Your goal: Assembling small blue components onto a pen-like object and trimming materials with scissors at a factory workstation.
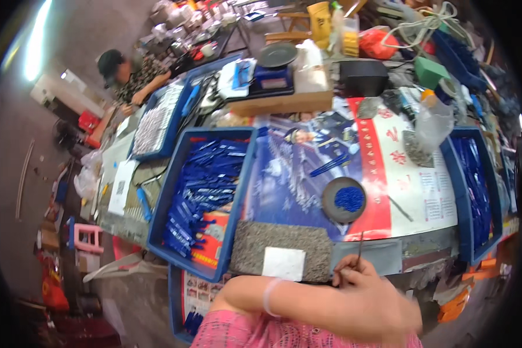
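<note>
At the lower right, my right hand (359,275) has its fingers pinched on a thin dark stick (361,246) that points upward. My left forearm crosses low from the left, with a pale band around it. My left hand (388,316) is blurred and overlaps the right, so its fingers cannot be made out. Just beyond the stick sits a round grey dish (329,210) holding many small blue pieces (349,199). A few slim blue plastic pieces (330,165) lie above it on the printed sheet. A speckled grey slab (281,238) with white paper (283,263) lies left of my hands.
On the left stands a blue tray (156,246) of slim blue plastic pieces, with another blue tray (496,226) at the right. A tray of white pieces (156,122) is farther back, near a seated person (139,75). A cardboard strip (281,104) and a black box (362,78) border the far side.
</note>
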Demonstrator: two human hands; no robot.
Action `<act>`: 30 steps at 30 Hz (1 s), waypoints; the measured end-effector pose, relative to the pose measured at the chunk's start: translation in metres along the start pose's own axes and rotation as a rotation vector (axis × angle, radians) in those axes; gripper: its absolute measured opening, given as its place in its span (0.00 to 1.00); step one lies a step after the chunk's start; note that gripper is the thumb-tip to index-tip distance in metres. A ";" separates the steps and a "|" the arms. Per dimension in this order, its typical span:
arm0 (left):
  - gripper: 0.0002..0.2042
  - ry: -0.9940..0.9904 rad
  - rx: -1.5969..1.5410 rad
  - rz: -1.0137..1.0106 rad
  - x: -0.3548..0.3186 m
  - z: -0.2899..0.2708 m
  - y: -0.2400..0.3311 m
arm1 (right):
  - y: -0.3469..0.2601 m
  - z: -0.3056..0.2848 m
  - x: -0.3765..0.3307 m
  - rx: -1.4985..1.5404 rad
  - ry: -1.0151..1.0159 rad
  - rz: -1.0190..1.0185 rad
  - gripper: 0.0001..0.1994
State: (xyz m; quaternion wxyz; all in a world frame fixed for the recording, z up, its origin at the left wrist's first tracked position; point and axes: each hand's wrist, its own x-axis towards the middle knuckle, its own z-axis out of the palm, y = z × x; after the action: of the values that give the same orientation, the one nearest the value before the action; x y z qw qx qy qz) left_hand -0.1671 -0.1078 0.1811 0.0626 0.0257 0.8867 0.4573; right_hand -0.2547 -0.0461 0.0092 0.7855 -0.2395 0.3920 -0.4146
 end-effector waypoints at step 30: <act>0.05 1.580 -0.420 -0.591 -0.111 0.036 -0.134 | 0.002 -0.016 0.020 0.323 -0.143 0.019 0.20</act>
State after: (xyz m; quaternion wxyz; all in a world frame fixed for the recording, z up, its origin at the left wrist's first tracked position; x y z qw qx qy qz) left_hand -0.0511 -0.1677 0.0608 -0.4516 -0.5427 0.5380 0.4605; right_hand -0.2597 -0.0628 -0.0105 0.8437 -0.1353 0.2655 -0.4466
